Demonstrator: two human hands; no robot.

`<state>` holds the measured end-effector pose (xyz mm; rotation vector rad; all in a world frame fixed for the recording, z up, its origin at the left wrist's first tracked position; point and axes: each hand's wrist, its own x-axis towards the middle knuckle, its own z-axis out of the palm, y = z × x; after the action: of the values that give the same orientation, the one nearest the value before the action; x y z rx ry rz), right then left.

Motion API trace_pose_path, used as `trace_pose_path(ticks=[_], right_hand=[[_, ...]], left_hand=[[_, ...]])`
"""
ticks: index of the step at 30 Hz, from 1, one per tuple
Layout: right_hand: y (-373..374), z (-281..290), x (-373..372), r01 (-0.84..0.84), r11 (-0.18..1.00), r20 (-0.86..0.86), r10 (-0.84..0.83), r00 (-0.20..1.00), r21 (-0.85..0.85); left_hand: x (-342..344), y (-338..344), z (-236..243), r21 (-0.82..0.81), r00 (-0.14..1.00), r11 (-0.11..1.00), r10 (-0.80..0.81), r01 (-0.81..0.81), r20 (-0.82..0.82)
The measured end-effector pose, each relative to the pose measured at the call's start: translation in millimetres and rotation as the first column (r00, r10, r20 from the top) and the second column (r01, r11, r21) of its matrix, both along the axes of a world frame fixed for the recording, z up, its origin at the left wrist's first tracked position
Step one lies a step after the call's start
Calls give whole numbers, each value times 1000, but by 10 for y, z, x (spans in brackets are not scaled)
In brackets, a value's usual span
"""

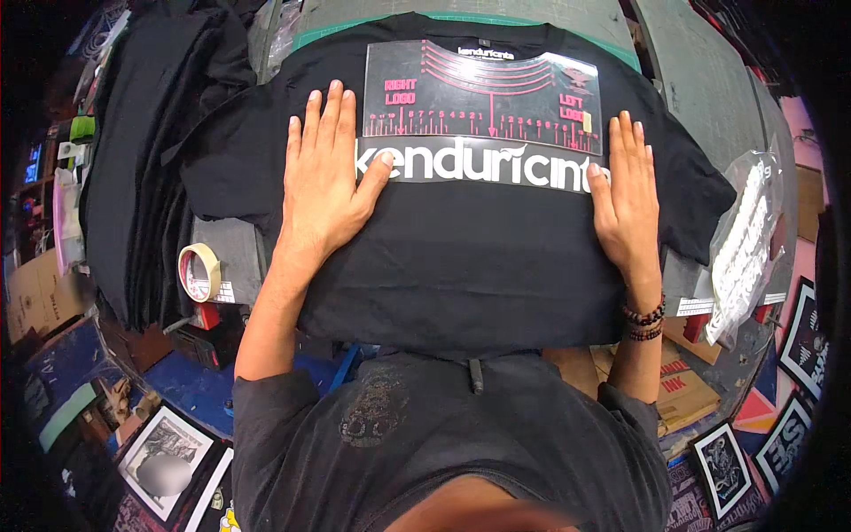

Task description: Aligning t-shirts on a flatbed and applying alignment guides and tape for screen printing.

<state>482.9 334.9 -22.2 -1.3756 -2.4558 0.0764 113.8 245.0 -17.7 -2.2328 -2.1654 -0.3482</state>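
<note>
A black T-shirt point(479, 257) lies spread face up before me, its collar at the far side. Across its chest is a clear film with large white lettering point(479, 166). Just beyond the lettering rests a clear placement ruler point(443, 93) with pink markings and curved lines. My left hand point(330, 168) lies flat, fingers stretched away from me, its thumb at the left end of the lettering. At the opposite end, my right hand point(628, 191) is flat too, thumb touching the film's right edge. Neither hand grasps anything.
A roll of cream tape point(200, 272) stands left of the shirt. Dark folded fabric point(146, 177) hangs over the table at far left. On the right lies a plastic bag of white-lettered transfers point(746, 239). A green cutting mat point(355, 28) shows behind the collar.
</note>
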Motion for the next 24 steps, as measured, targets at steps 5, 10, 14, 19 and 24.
trace_pose_path(ticks=[5, 10, 14, 19, 24], right_hand=[[3, 2, -10, 7, 1000, 0, -7, 1000, -2], [-7, 20, -17, 16, 1000, -7, -16, 1000, -11], [-6, 30, -16, 16, 999, -2, -16, 1000, -34], [12, 10, 6, 3, 998, 37, -1, 999, -60], [24, 2, 24, -39, 992, -47, 33, 998, -119]], left_hand=[[-1, 1, -6, 3, 1000, 1000, 1, -1, -4], [-11, 1, -14, 19, 1000, 1000, -7, 7, -9], [-6, 0, -3, 36, 1000, 999, -5, 6, -15], [-3, -27, -34, 36, 1000, 999, 25, -25, -10], [-20, -43, -129, 79, 1000, 997, 12, -13, 2]])
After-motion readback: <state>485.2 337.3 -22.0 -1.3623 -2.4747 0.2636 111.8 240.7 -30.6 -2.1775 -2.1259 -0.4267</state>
